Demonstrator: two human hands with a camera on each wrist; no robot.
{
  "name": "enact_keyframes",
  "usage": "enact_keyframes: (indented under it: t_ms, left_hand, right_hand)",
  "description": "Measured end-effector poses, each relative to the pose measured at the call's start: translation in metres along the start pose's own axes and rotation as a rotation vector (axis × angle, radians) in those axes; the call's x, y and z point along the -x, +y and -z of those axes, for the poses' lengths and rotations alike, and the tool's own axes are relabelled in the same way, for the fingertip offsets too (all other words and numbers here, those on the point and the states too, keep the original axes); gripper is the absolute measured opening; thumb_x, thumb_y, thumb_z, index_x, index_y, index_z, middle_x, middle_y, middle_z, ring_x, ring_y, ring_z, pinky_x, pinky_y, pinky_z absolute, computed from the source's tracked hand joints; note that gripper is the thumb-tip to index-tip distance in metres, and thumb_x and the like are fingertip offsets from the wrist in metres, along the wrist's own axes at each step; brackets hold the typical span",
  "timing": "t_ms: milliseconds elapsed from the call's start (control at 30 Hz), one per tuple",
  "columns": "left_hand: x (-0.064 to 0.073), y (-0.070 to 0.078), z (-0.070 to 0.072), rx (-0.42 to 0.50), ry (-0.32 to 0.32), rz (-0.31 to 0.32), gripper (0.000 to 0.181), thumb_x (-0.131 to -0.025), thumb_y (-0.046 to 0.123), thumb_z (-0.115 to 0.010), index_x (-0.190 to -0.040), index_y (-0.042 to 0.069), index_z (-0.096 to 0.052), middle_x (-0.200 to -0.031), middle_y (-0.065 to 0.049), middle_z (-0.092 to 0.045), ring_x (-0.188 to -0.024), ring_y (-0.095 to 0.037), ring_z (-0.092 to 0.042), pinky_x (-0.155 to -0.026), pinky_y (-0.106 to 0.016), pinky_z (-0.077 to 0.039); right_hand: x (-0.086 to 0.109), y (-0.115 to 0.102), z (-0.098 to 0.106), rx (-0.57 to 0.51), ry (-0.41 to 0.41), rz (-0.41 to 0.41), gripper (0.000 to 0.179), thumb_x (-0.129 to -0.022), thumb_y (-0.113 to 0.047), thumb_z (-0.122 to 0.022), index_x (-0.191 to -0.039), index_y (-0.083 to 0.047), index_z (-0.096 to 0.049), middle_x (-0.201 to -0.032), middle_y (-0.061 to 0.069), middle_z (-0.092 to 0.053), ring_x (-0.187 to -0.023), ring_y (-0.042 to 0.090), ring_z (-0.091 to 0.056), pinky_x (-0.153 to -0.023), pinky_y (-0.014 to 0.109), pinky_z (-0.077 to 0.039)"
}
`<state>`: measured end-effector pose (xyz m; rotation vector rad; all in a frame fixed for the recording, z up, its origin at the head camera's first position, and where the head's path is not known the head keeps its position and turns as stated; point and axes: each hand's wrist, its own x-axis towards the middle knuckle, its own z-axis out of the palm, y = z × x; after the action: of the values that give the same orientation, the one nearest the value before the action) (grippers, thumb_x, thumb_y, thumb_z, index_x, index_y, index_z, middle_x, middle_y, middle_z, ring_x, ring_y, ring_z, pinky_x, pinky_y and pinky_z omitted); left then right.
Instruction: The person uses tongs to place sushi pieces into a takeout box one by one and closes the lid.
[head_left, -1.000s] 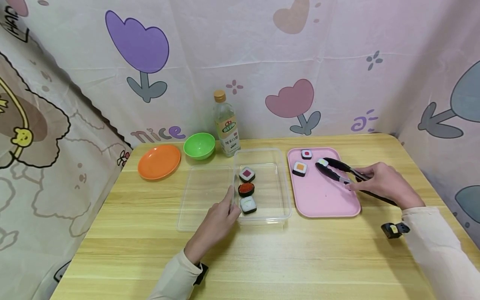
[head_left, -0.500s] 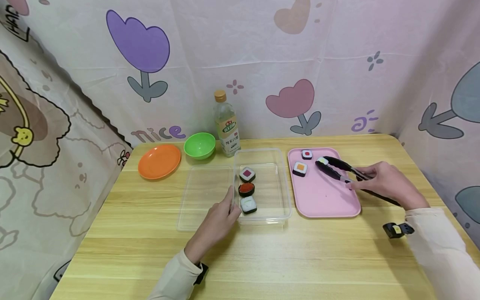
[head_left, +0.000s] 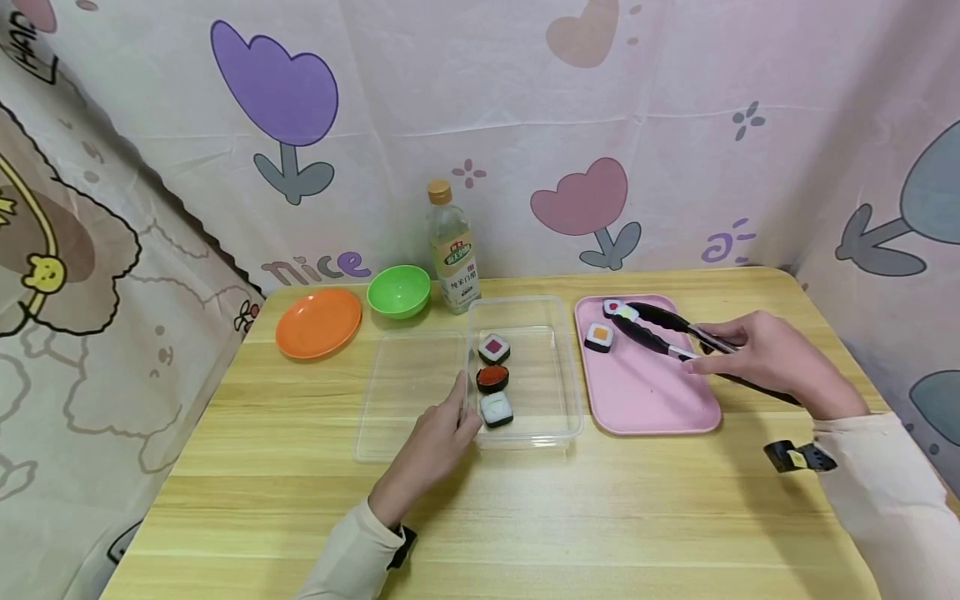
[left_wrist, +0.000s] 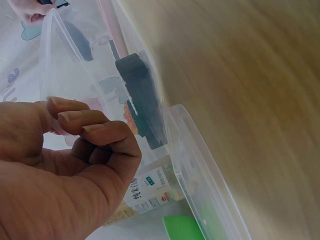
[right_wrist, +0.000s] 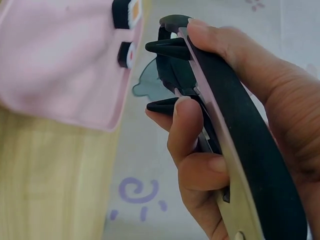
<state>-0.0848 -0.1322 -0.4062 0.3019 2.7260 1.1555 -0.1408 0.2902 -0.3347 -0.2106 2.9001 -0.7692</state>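
My right hand grips black-and-metal tongs over the pink tray. Between the tong tips is a toy sushi roll with a yellow-green centre, overlapping the red-centred roll in the head view. An orange-centred roll sits at the tray's left side. My left hand holds the near left rim of a clear plastic box. Lined up along the box's left side are a purple-centred roll, an orange-red-topped piece and a white roll. In the left wrist view, curled fingers show beside the box wall.
A clear lid lies left of the box. Behind stand a green bowl and a vinegar bottle, with an orange plate at the back left. A printed cloth hangs behind the wooden table.
My right hand has moved the tongs and the yellow-green-centred roll left and slightly toward the back, over to the red-centred roll. My left hand and the box have stayed put.
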Motion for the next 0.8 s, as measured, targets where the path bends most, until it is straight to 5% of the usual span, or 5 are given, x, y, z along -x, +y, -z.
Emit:
enact_keyframes:
  t_ms: [233,567,800]
  left_hand:
    - [0.000,0.000,0.000,0.001,0.001,0.000,0.073,-0.095,0.015,-0.046,-0.161,0.001,-0.017,-0.061,0.009,-0.030,-0.053,-0.007,-0.026,-0.050,-0.026,-0.026]
    - [0.000,0.000,0.000,0.001,-0.001,-0.006,0.073,-0.095,0.014,-0.046,-0.161,0.000,-0.018,-0.061,0.009,-0.030,-0.053,-0.007,-0.027,-0.050,-0.025,-0.026]
    - [0.000,0.000,0.001,-0.004,-0.003,-0.007,0.072,-0.095,0.014,-0.046,-0.160,-0.001,-0.018,-0.061,0.009,-0.029,-0.053,-0.007,-0.026,-0.050,-0.025,-0.026]
  right_hand:
    - [0.003,-0.023,0.002,-0.014,-0.011,0.035,0.077,-0.074,-0.052,-0.086,-0.130,-0.001,-0.068,-0.115,0.021,-0.070,-0.079,0.023,-0.051,-0.066,0.033,-0.039]
    - [-0.001,-0.051,0.002,-0.018,-0.042,0.103,0.079,-0.073,-0.051,-0.087,-0.130,0.000,-0.067,-0.122,0.023,-0.067,-0.080,0.023,-0.053,-0.068,0.035,-0.041]
    - [-0.009,-0.068,-0.001,-0.005,-0.072,0.133,0.074,-0.072,-0.049,-0.087,-0.130,-0.007,-0.069,-0.083,0.004,-0.065,-0.063,0.017,-0.041,-0.060,0.033,-0.037]
